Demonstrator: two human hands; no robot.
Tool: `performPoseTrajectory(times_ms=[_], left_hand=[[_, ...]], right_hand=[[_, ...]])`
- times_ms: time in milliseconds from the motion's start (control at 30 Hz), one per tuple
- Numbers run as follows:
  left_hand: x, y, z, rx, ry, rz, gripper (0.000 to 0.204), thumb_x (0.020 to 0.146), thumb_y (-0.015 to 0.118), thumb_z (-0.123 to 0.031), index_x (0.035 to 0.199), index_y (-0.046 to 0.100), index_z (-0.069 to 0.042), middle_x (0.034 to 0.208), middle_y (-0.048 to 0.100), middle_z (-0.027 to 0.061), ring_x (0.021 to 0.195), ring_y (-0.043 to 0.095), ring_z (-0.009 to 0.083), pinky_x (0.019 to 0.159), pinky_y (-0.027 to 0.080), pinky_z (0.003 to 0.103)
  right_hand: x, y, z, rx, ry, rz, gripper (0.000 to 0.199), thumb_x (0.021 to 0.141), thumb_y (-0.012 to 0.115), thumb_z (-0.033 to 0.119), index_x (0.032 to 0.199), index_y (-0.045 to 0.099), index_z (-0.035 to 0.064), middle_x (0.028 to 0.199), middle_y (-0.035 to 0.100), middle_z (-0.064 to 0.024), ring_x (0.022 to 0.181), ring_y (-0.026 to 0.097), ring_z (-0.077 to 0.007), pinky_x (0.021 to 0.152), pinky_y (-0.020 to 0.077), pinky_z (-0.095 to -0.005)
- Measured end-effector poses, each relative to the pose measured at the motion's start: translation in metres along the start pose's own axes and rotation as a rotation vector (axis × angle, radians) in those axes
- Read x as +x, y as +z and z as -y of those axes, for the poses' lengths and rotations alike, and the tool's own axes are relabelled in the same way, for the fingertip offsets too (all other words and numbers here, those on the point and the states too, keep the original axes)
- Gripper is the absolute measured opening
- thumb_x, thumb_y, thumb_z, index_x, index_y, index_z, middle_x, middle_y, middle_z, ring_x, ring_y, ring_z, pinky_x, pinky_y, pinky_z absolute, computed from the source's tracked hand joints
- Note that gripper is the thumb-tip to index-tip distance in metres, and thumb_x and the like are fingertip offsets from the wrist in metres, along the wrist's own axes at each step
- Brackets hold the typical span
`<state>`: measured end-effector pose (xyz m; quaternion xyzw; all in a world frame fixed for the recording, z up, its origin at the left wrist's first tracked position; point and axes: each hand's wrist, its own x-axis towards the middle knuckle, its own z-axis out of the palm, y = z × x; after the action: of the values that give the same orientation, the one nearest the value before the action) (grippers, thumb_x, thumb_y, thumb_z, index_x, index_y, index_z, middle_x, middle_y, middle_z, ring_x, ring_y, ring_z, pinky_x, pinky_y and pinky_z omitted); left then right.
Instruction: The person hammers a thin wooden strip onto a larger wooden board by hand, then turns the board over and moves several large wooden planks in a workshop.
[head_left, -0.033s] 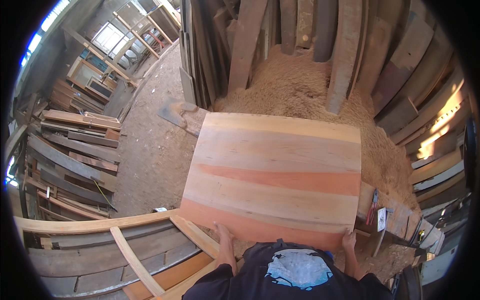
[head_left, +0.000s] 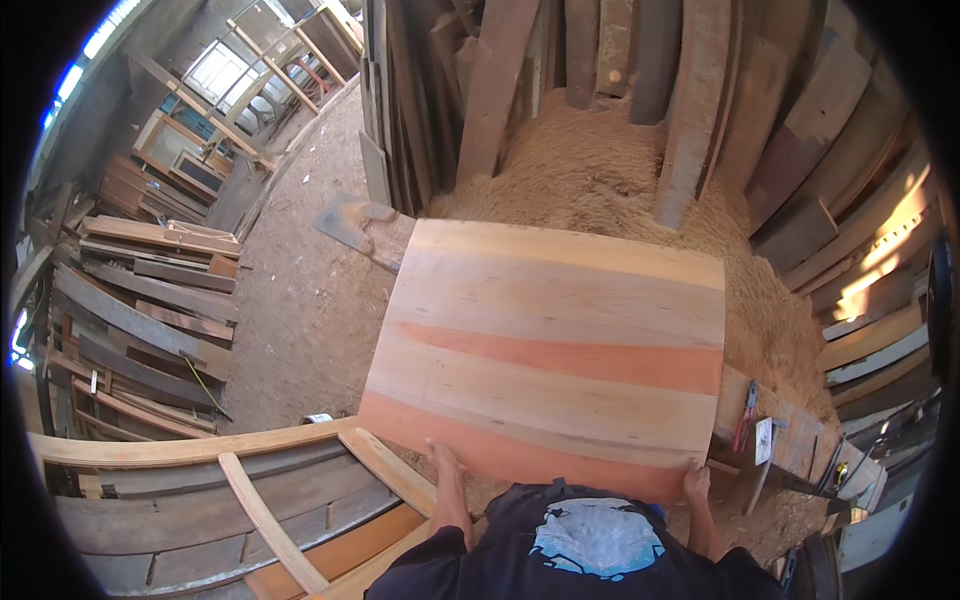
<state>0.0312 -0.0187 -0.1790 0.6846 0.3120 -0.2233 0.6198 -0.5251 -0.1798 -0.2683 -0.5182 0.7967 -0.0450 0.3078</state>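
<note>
- The panel (head_left: 548, 350), a wide board glued up from pale and reddish strips, lies flat in front of the person, its far edge toward the sawdust heap (head_left: 600, 170) and its near edge at the body.
- The left hand (head_left: 444, 462) is closed on the near edge toward the left corner, fingers over the top face; its grip looks clamped on the panel.
- The right hand (head_left: 696, 483) holds the near edge at the right corner, likewise clamped on the panel, though the thumb is hidden beneath.
- What carries the panel underneath cannot be seen, so whether it rests on a worktop or is borne by the hands alone is unclear.
- To handle it well, I judge the two hands should keep level with each other; a panel this wide will twist if one side lifts first.
- The hands sit only on the near edge, so the far edge will tend to dip; a hold nearer the sides would balance it better.
- The curved frame (head_left: 250, 470) lies just beside the left corner, and pliers (head_left: 745, 412) sit on the planks (head_left: 790, 440) near the right edge; swinging either way risks a knock.
- Leaning boards (head_left: 690, 110) stand close behind the heap, so there is little room forward.
</note>
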Motion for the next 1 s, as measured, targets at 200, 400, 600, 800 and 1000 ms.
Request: performPoseTrajectory(times_ms=[200,400,600,800,1000], left_hand=[[0.087,0.046,-0.052,-0.011,0.093,0.085,0.056,0.107,0.041,-0.038,0.148,0.035,0.001,0.141,0.049,0.0216,0.123,0.055,0.0360,0.099,0.052,0.051],[0.154,0.091,-0.122,-0.015,0.116,0.195,0.054,0.108,0.042,-0.035,0.145,0.039,0.004,0.137,0.054,0.0212,0.120,0.058,0.0353,0.098,0.053,0.050],[0.207,0.152,-0.155,0.044,0.187,0.338,0.060,0.108,0.041,-0.038,0.150,0.032,0.003,0.148,0.046,0.0219,0.129,0.052,0.0360,0.107,0.045,0.050],[0.275,0.172,-0.170,0.266,-0.011,0.485,0.075,0.106,0.025,-0.053,0.155,0.021,0.004,0.159,0.028,0.0238,0.144,0.033,0.0409,0.115,0.035,0.054],[0.225,0.193,-0.154,0.197,0.073,0.264,0.077,0.105,0.038,-0.052,0.151,0.026,0.009,0.154,0.038,0.0230,0.136,0.044,0.0389,0.112,0.040,0.049]], right_hand=[[-0.022,0.042,0.033,0.047,-0.027,0.058,0.066,0.101,0.047,0.052,0.097,0.061,-0.0130,0.101,0.064,-0.0363,0.100,0.062,-0.0506,0.084,0.0487,-0.0511],[-0.076,0.071,0.113,0.230,-0.020,0.174,0.051,0.103,0.050,0.037,0.099,0.065,-0.0114,0.089,0.070,-0.0250,0.087,0.068,-0.0301,0.075,0.0510,-0.0430],[-0.086,0.087,0.166,0.587,0.102,0.251,0.049,0.104,0.049,0.035,0.120,0.061,-0.0102,0.107,0.069,-0.0168,0.097,0.065,-0.0240,0.085,0.0517,-0.0396],[-0.043,0.108,0.184,0.070,-0.088,0.170,0.038,0.102,0.053,0.027,0.095,0.067,-0.0073,0.082,0.068,-0.0078,0.083,0.059,-0.0141,0.071,0.0499,-0.0385],[-0.051,0.103,0.176,0.475,0.138,0.230,0.041,0.101,0.058,0.031,0.103,0.066,-0.0091,0.092,0.069,-0.0107,0.085,0.062,-0.0167,0.076,0.0509,-0.0367]])
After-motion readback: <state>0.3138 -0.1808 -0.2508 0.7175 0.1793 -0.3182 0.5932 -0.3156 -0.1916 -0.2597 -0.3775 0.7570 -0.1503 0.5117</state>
